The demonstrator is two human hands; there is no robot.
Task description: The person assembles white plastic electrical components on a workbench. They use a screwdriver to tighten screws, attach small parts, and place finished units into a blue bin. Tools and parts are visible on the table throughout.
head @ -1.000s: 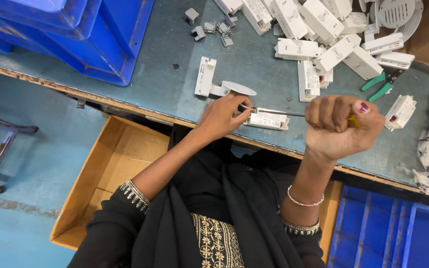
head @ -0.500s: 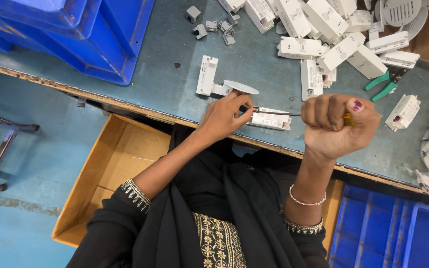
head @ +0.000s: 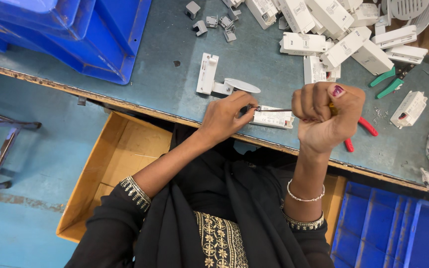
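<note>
My right hand [head: 326, 115] is a fist around a screwdriver [head: 280, 110] with a yellow handle; its thin shaft runs left to a small part pinched in my left hand [head: 227, 117]. Just behind the shaft lies a white rectangular module [head: 273, 118] on the grey-blue bench [head: 165, 64], near its front edge. Another white module with a round white disc [head: 214, 79] lies a little farther back, beyond my left hand.
A heap of white modules [head: 333, 30] covers the back of the bench, with small grey clips [head: 214, 22] beside it. Green-handled pliers [head: 391, 79] and a red-handled tool [head: 361, 131] lie at right. Blue bins [head: 75, 34] stand at left, a cardboard box [head: 110, 168] and blue crate [head: 398, 228] below.
My right hand with the screwdriver has turned slightly and shifted a little left. My left hand stays in place on the small part.
</note>
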